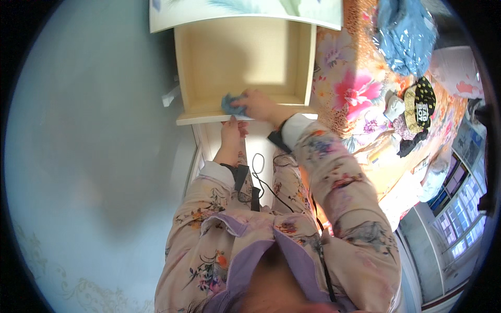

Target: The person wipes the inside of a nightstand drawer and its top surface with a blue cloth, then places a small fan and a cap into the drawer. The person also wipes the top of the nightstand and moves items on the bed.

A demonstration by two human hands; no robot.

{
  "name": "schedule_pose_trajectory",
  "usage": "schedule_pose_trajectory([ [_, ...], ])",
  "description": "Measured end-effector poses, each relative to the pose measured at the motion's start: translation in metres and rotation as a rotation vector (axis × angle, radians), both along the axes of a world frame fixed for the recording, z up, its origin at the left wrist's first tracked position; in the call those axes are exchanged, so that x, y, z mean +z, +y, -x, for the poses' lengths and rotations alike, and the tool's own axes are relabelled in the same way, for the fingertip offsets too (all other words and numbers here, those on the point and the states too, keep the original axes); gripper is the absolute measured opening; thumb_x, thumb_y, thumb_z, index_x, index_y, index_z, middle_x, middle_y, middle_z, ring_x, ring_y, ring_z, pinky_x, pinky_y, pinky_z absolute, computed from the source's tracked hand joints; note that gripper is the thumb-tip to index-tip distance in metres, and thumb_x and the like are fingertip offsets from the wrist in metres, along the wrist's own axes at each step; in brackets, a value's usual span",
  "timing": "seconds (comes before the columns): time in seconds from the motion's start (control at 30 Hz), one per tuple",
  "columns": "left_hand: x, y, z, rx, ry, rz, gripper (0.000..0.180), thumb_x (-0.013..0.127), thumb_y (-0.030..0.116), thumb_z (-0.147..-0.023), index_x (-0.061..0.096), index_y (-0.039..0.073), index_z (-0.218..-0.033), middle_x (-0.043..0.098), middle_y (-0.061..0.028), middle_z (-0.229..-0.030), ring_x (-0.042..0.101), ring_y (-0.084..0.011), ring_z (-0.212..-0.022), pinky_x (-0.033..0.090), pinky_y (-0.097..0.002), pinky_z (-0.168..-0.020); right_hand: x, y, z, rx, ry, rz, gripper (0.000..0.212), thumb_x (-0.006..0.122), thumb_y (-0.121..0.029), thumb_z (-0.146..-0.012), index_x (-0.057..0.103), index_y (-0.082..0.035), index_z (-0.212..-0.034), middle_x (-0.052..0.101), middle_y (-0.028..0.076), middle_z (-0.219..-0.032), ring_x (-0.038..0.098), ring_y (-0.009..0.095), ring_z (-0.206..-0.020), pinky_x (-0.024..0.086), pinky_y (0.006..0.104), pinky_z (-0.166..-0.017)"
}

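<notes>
An open, pale wooden drawer (209,62) is pulled out of a white bedside cabinet. My right hand (259,104) presses a small blue cloth (232,105) against the inside of the drawer, near its front wall. My left hand (231,131) rests on the outside of the drawer's white front panel (198,119), fingers curled over its edge. Both forearms wear floral sleeves with white cuffs.
A bed with a bright floral cover (355,88) lies to the right, with a blue garment (404,36) and a black-and-yellow cap (420,104) on it. A pale wall (88,130) fills the left. A black cable (263,180) hangs below my hands. Windows show at lower right.
</notes>
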State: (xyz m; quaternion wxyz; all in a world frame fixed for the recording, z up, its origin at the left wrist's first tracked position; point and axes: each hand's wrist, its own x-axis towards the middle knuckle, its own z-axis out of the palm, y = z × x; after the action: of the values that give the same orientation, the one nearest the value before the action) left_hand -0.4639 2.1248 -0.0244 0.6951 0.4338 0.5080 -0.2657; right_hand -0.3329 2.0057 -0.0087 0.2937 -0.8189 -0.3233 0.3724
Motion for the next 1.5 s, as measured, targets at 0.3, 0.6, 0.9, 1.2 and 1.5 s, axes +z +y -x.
schedule_pose_trajectory([
  [0.3, -0.006, 0.001, -0.016, 0.063, -0.051, -0.010, 0.040, 0.032, 0.034, -0.101, 0.057, 0.002, -0.097, 0.066, -0.0108, -0.082, 0.055, -0.0145, -0.059, 0.045, -0.0279, -0.054, 0.089, -0.158, 0.015, -0.302, -0.219, 0.366, 0.035, 0.057, -0.006, -0.073, 0.068, -0.018, -0.104, 0.057, 0.011, -0.106, 0.054, 0.034, -0.100, 0.045, 0.0439, -0.083],
  [0.6, 0.000, 0.005, -0.113, 0.159, -0.360, 0.082, 0.023, 0.051, 0.020, -0.094, 0.049, 0.005, -0.111, 0.058, -0.0114, -0.105, 0.061, -0.0249, -0.082, 0.050, -0.0334, -0.074, 0.117, -0.272, 0.145, -1.210, 0.397, 0.119, 0.036, 0.049, -0.015, -0.093, 0.047, 0.000, -0.125, 0.061, 0.015, -0.103, 0.057, 0.022, -0.098, 0.044, 0.0303, -0.087],
  [0.9, 0.086, -0.030, -0.028, -0.338, -0.294, 0.210, 0.043, 0.059, 0.022, -0.090, 0.046, 0.005, -0.127, 0.059, -0.0064, -0.110, 0.059, -0.0167, -0.094, 0.049, -0.0286, -0.080, 0.138, -0.199, 0.166, -1.138, 0.627, -0.162, 0.029, 0.050, -0.013, -0.094, 0.051, -0.005, -0.123, 0.056, 0.002, -0.103, 0.051, 0.011, -0.097, 0.041, 0.0254, -0.087],
  [1.2, 0.150, -0.050, 0.043, -0.177, -0.335, 0.316, 0.073, 0.071, 0.026, -0.081, 0.031, 0.007, -0.140, 0.048, -0.0086, -0.131, 0.049, -0.0190, -0.116, 0.041, -0.0341, -0.096, 0.188, -0.118, 0.142, -1.302, 1.334, -0.573, 0.033, 0.054, -0.017, -0.093, 0.051, -0.007, -0.125, 0.059, 0.001, -0.112, 0.055, 0.012, -0.101, 0.045, 0.0269, -0.087],
  [1.5, 0.115, -0.018, 0.037, 0.053, -0.157, 0.326, 0.043, 0.062, 0.007, -0.083, 0.052, 0.003, -0.124, 0.061, -0.0087, -0.115, 0.061, -0.0197, -0.099, 0.049, -0.0318, -0.087, 0.132, -0.073, 0.138, -1.192, 1.207, -0.430, 0.036, 0.058, -0.023, -0.091, 0.052, -0.005, -0.121, 0.056, 0.003, -0.110, 0.051, 0.013, -0.100, 0.040, 0.0253, -0.087],
])
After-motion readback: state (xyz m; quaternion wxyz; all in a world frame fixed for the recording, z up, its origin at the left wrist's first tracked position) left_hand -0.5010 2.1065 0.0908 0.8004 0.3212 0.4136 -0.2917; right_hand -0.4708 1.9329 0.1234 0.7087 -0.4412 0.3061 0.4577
